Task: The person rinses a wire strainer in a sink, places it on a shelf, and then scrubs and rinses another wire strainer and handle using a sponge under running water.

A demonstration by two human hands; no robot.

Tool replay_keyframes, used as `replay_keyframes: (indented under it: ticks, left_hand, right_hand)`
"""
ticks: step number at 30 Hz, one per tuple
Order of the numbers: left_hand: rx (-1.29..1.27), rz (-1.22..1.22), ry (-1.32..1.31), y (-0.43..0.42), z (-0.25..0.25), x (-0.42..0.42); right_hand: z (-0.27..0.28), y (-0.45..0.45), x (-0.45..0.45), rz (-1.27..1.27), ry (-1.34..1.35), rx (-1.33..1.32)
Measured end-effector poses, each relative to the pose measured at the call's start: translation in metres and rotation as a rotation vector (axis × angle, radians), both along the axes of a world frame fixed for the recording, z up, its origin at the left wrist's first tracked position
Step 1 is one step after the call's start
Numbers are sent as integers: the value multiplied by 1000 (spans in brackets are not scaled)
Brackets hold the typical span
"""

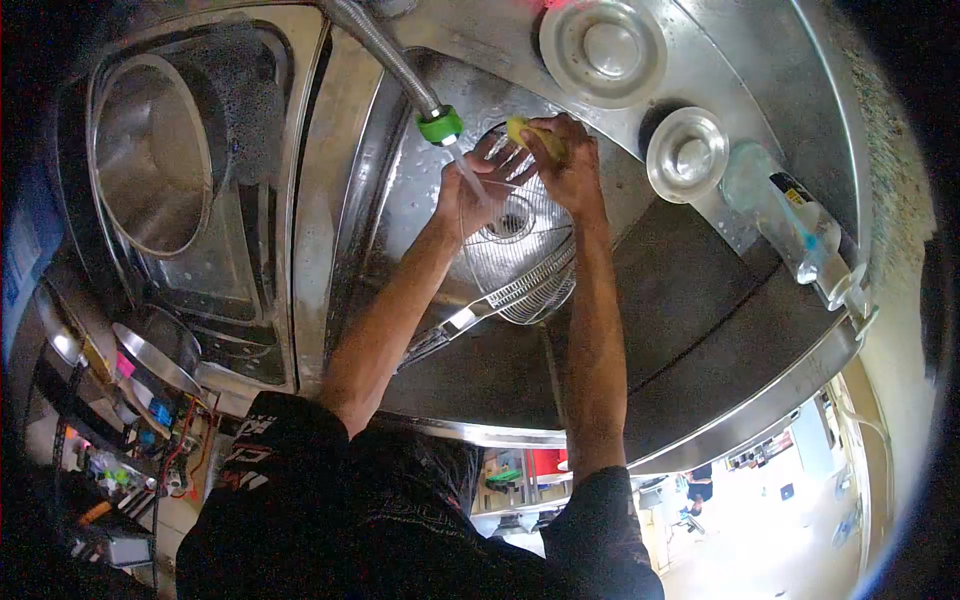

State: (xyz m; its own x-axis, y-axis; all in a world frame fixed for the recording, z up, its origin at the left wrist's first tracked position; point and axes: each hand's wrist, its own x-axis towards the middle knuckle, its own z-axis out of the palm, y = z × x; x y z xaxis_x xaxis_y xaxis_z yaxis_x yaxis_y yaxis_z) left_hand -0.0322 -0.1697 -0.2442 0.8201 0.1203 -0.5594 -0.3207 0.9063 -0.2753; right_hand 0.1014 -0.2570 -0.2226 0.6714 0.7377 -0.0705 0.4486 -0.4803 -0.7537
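Observation:
Over the sink basin, my left hand (478, 192) is under the running water with its fingers spread. A thin, clear or wire-like curved outline passes close to it, and I cannot tell whether the hand touches it. My right hand (572, 170), just to the right, is closed around a yellow-green sponge (520, 130). Water runs from a hose spout with a green collar (438, 125). Below the hands, a wire strainer with a coiled edge (535, 288) and a metal handle lies near the drain (510, 222).
Metal dishes, one larger (560, 50) and one smaller (660, 165), rest on the right ledge beside a clear pump bottle (790, 220). A second basin on the left holds a round metal pot (150, 155). Behind me a person (700, 490) is visible in the bright room.

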Motion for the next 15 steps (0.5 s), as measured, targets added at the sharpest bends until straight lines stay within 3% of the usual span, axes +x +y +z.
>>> replay_keyframes:
  ticks: [3, 5, 7, 9, 11, 13, 15]
  left_hand:
    - [70, -81, -49, 1, 1, 0]
    - [31, -149, 90, 3, 8, 6]
    - [19, -110, 60, 2, 24, 7]
    - [86, -122, 176, 0, 45, 2]
    - [142, -172, 253, -2, 60, -3]
    - [165, -87, 83, -6, 69, -9]
    - [160, -92, 125, -9, 79, -19]
  right_hand:
    - [-2, 3, 2, 58, -71, -123]
    - [3, 7, 3, 78, -138, -234]
    - [12, 13, 4, 92, 365, -93]
    - [19, 14, 3, 138, 240, -48]
    - [26, 11, 3, 66, 507, -83]
    - [36, 10, -3, 105, 370, -103]
    - [49, 9, -11, -23, 286, -109]
